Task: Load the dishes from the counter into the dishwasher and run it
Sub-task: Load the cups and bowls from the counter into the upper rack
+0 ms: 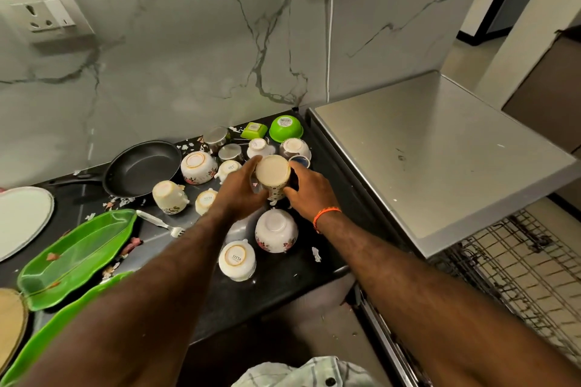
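Barely started imo: left hand [242,190] and right hand [306,188] both gripping upside-down cup [273,174] above counter [283,276]. Loads of dishes left there, dishwasher rack [518,267] looks empty, not running yet.

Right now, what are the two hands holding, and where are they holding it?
Both hold one upside-down cup by its sides: the left hand wraps one side, the right hand the other. Its base faces up.

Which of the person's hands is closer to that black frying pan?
Left. The left hand grips the upturned cup on the side facing the pan; the right hand is beyond the cup.
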`<move>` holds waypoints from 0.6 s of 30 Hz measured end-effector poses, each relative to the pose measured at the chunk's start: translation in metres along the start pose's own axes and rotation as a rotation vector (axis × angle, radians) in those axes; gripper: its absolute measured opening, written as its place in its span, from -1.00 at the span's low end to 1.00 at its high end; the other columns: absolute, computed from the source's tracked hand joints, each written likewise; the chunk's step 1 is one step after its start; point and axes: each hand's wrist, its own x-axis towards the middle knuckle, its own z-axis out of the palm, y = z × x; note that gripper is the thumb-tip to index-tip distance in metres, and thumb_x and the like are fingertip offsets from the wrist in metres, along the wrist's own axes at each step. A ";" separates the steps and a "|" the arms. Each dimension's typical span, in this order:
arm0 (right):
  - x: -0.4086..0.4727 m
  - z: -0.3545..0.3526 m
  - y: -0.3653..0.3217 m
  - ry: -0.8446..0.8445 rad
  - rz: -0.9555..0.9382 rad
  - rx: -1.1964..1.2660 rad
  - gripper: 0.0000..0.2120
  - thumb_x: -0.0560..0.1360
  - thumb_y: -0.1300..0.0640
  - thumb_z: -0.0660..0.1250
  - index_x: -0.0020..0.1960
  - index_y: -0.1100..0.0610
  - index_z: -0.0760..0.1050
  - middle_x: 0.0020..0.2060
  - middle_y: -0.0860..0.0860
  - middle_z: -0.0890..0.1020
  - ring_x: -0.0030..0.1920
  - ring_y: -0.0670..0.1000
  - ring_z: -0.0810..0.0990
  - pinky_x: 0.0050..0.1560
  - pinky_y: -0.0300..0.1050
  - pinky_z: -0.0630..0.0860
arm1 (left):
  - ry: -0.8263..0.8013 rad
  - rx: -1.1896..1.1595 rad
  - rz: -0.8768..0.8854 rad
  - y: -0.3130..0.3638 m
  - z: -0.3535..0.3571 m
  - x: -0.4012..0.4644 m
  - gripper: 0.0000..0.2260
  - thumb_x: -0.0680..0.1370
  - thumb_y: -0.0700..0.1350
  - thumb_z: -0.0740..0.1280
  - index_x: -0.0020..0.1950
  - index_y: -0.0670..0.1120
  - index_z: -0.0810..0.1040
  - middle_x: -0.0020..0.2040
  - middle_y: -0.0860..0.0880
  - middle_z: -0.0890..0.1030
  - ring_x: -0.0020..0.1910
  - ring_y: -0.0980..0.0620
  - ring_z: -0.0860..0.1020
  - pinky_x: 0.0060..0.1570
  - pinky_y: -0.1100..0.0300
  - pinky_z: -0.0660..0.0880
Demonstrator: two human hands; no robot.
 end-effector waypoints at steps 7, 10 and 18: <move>-0.023 -0.024 -0.003 0.068 -0.095 0.124 -0.53 0.39 0.11 0.53 0.27 0.05 0.49 0.14 0.04 0.64 0.12 0.08 0.61 0.13 0.02 0.57 | 0.132 -0.004 0.062 0.026 -0.003 -0.025 -0.24 0.39 -0.07 0.51 0.55 -0.13 0.33 0.37 -0.14 0.55 0.31 -0.09 0.53 0.28 0.05 0.49; -0.044 -0.037 0.009 0.114 -0.099 0.184 -0.48 0.36 0.09 0.56 0.26 0.07 0.46 0.14 0.04 0.61 0.11 0.05 0.59 0.11 -0.02 0.56 | 0.090 -0.072 0.070 0.048 0.004 -0.037 -0.22 0.36 -0.02 0.51 0.55 -0.08 0.33 0.38 -0.10 0.54 0.31 -0.05 0.53 0.30 -0.02 0.51; -0.109 -0.089 0.071 0.215 -0.064 0.214 -0.41 0.30 -0.03 0.58 0.22 0.00 0.38 0.09 -0.06 0.58 0.05 -0.02 0.59 0.05 -0.02 0.55 | 0.019 -0.165 0.193 0.120 0.065 -0.058 -0.30 0.30 -0.01 0.56 0.40 -0.09 0.42 0.23 0.00 0.63 0.16 0.08 0.62 0.18 0.03 0.58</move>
